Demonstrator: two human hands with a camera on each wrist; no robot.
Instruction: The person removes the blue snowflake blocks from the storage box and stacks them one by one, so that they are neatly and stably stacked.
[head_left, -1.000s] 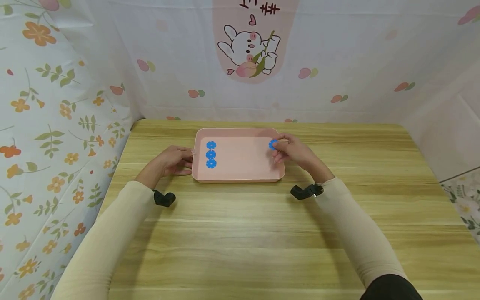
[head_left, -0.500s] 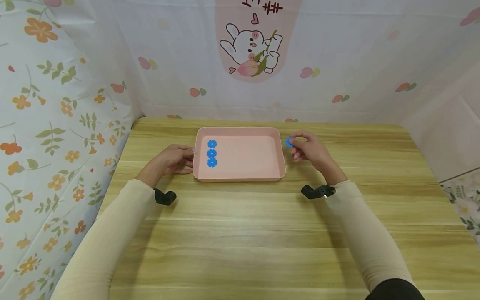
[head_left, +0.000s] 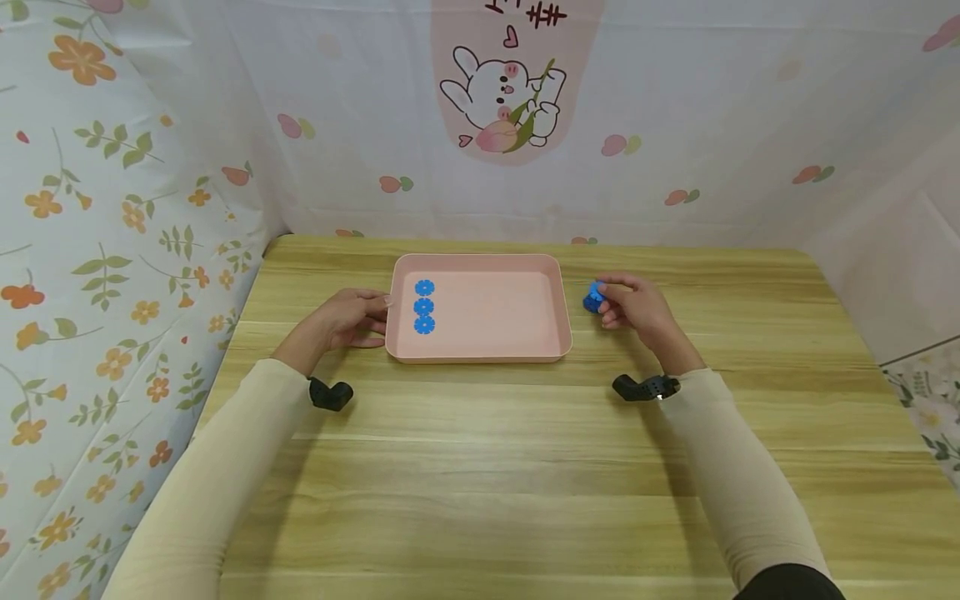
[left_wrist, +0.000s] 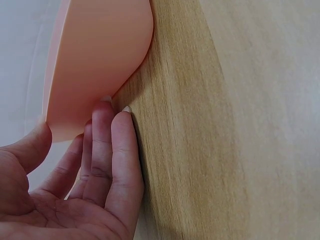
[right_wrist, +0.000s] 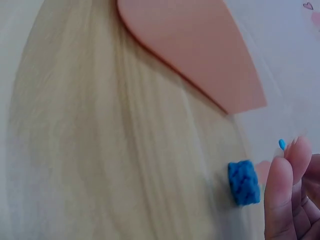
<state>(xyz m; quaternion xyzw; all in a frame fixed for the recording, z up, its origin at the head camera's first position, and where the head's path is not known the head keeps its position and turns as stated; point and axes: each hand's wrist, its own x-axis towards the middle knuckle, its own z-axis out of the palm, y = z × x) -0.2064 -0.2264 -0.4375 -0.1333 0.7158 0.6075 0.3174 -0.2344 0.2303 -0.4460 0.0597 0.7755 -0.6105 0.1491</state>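
Note:
A pink tray [head_left: 495, 317] lies on the table. Three blue notched discs [head_left: 424, 307] form a column near its left end. My left hand [head_left: 348, 319] holds the tray's left edge, the thumb at the rim and the fingertips [left_wrist: 103, 106] low against the outer wall. Right of the tray, my right hand [head_left: 633, 304] pinches one blue notched disc [head_left: 596, 289] between thumb and fingers. In the right wrist view only a thin blue edge of that disc [right_wrist: 282, 144] shows. A darker blue stack of discs [right_wrist: 244, 182] is just beside those fingertips, on the tray's right.
The wood-grain table [head_left: 480, 467] extends in front of the tray and to both sides. A white printed cloth [head_left: 337, 125] hangs behind the table, and a floral cloth [head_left: 97, 333] hangs on the left. Black wrist straps [head_left: 330, 394] are on both arms.
My right hand has moved right, from over the tray's right edge to beside the tray, with the disc. The darker blue stack has come into sight by its fingers. The left hand stays put.

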